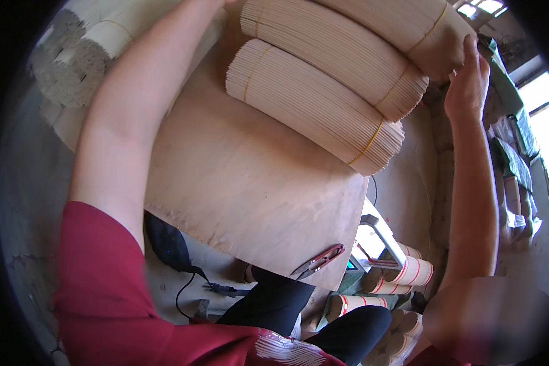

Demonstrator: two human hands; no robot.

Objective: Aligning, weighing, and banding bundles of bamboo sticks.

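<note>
Reaching up, our right hand (pixel 468 82) lays spread fingers flat against the end face of the top stick bundle (pixel 402 24), whose long axis runs away leftward from that palm. Our left hand leaves the frame's top edge, so we cannot tell its grip.

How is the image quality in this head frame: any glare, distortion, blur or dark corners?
Head view: windows at the right edge are blown out to white; fisheye bends the stick bundles and the wooden board; the corners vignette to black; a smooth blurred patch sits at lower right; the right hand is evenly lit, and the left hand runs out of frame at the top.
</note>
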